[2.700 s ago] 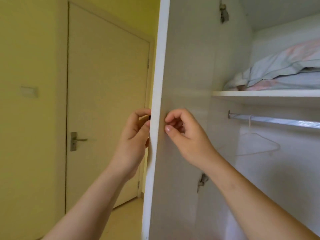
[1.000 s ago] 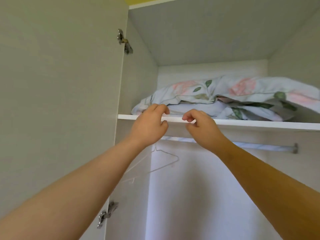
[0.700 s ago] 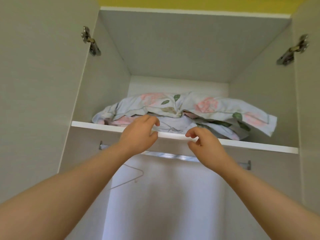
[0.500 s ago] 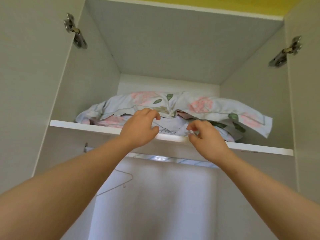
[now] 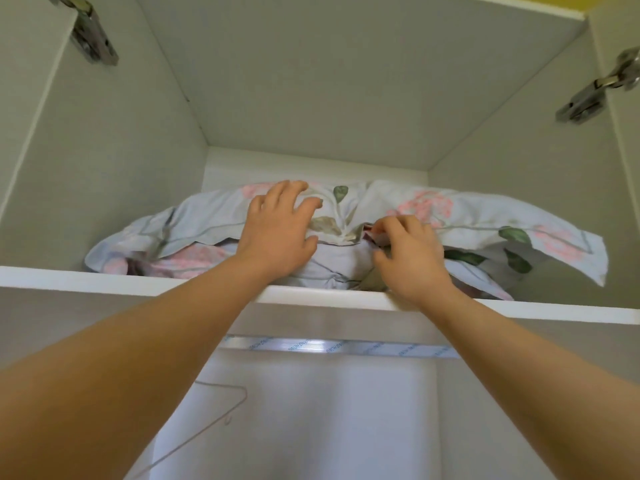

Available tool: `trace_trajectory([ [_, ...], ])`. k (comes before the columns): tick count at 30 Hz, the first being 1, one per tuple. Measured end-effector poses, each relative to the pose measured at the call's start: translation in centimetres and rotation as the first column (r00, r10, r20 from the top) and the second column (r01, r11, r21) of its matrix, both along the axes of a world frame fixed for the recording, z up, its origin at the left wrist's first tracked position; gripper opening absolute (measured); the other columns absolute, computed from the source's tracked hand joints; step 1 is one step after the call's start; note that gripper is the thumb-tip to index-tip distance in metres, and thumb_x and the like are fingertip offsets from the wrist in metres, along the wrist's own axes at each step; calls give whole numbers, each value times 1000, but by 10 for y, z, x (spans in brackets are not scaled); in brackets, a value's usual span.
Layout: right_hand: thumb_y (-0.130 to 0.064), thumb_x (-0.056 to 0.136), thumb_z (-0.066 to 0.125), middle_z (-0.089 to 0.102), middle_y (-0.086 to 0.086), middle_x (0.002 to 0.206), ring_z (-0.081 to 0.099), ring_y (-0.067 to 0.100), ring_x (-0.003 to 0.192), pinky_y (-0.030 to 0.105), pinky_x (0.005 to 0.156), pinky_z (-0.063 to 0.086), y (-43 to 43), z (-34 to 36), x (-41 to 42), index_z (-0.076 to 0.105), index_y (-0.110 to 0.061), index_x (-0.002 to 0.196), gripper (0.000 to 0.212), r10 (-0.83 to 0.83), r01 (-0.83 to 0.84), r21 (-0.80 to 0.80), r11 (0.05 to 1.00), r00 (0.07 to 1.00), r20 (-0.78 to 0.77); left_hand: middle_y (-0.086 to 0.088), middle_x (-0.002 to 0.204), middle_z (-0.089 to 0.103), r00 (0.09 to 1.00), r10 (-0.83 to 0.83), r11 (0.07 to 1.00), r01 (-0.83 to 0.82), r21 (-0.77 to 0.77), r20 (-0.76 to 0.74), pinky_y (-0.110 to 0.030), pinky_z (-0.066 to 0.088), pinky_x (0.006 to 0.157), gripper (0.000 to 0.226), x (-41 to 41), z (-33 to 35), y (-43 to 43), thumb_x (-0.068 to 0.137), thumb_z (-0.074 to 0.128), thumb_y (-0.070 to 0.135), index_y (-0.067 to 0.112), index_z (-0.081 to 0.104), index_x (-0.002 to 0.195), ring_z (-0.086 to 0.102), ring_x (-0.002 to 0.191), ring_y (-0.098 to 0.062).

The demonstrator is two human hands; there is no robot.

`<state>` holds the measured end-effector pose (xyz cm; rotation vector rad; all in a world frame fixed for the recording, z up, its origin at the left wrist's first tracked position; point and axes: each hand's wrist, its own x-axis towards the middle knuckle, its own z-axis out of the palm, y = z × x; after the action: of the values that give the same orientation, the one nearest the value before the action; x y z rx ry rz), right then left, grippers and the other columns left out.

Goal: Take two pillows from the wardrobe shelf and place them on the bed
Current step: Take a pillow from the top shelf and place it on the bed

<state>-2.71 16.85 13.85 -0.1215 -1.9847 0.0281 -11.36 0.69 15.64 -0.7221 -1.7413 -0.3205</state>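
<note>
Pillows [image 5: 450, 216] in a pale floral print lie stacked two deep on the top shelf [image 5: 104, 278] of an open wardrobe [image 5: 104, 150], spanning most of the way between its side walls, the right corner of the upper pillow [image 5: 540, 237] jutting past the shelf's front edge. The lower pillow [image 5: 332, 265] shows only along the front edge, pressed beneath the other. A person reaches up with both bare arms.

The left hand [image 5: 277, 233], which half a second ago hovered at the shelf's front edge, now lies across the top of the upper pillow near its middle, fingers spread and loosely bent, gripping nothing. The right hand [image 5: 408, 258] has moved in from the same edge to the seam where the upper pillow's hem overlaps the lower one. Its fingers are curled there, but whether they have closed on cloth cannot be told.

Below the shelf runs a hanging rail [image 5: 339, 346] with a wire hanger [image 5: 214, 410] at its left end. Door hinges [image 5: 91, 32] sit at the upper corners.

The reach appears finished and the grasp just beginning. Neither pillow has left the shelf, and the bed is out of sight, so the task is judged barely started.
</note>
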Motion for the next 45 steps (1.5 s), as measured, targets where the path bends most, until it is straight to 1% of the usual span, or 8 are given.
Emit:
trace_trajectory([
  [13, -52, 87, 47, 20, 7, 155, 11, 27, 145, 53, 114, 7, 48, 45, -55, 20, -19, 145, 72, -325, 327, 61, 943, 945, -42, 3, 160, -6, 923, 253, 956, -191, -222, 292, -61, -2, 112, 70, -59, 34, 23, 91, 28, 59, 37, -11, 145, 1, 147, -26],
  [18, -12, 89, 42, 67, 12, 100, 51, 30, 107, 39, 98, 26, 48, 43, -48, 62, -15, 103, 25, -334, 355, 136, 925, 930, -155, 5, 159, 9, 930, 245, 956, -185, -227, 274, -58, 12, 112, 67, -57, 32, 23, 92, 30, 57, 36, -2, 146, 15, 145, -24],
  [23, -40, 94, 42, 67, 12, 99, 58, 31, 101, 36, 88, 30, 44, 37, -39, 54, -19, 82, 27, -236, 229, 166, 959, 971, 24, 4, 159, 6, 965, 115, 990, -93, -103, 236, -56, 12, 113, 63, -46, 26, 21, 91, 30, 58, 36, 10, 146, 7, 146, -22],
  [28, -17, 89, 50, 52, 5, 68, 49, 27, 79, 31, 55, 29, 51, 20, -14, 45, -17, 56, 33, 35, -41, 26, 999, 979, 202, 7, 158, -18, 964, 65, 993, -39, -107, 257, -58, -3, 114, 67, -20, 13, 32, 90, 36, 57, 40, 2, 146, -19, 145, -23],
  [33, -10, 87, 54, 60, 1, 65, 53, 20, 71, 22, 58, 35, 60, 0, 20, 70, -9, 84, 17, 291, -292, -6, 956, 953, 87, 1, 159, 0, 997, 2, 978, -17, 206, 74, -60, 2, 113, 62, 2, 17, 45, 91, 38, 54, 36, 16, 145, -4, 147, -25],
  [36, -2, 81, 47, 53, -9, 59, 50, 2, 62, 8, 60, 34, 59, -21, 31, 67, -15, 68, 27, 386, -386, -15, 922, 922, -19, -6, 155, 22, 948, 23, 968, -101, 232, 317, -60, 6, 111, 60, 4, 21, 52, 89, 39, 57, 31, 28, 141, 21, 142, -29],
  [40, -11, 70, 39, 52, -8, 55, 46, 5, 69, -3, 69, 31, 56, -39, 36, 63, -6, 58, 27, 397, -396, 155, 905, 917, 20, -5, 92, 66, 873, 237, 941, -315, 121, 426, -45, 20, 107, 23, -2, 15, 54, 93, 43, 20, 20, 65, 98, 58, 97, -28],
  [45, -15, 81, 37, 68, 4, 98, 44, 20, 90, 24, 76, 29, 39, -18, 44, 65, -11, 95, 32, 272, -255, 158, 954, 957, -100, -7, 94, 68, 948, 222, 967, -243, 72, 228, -38, 25, 100, 25, -2, 9, 46, 97, 36, 19, 15, 61, 100, 59, 92, -27],
])
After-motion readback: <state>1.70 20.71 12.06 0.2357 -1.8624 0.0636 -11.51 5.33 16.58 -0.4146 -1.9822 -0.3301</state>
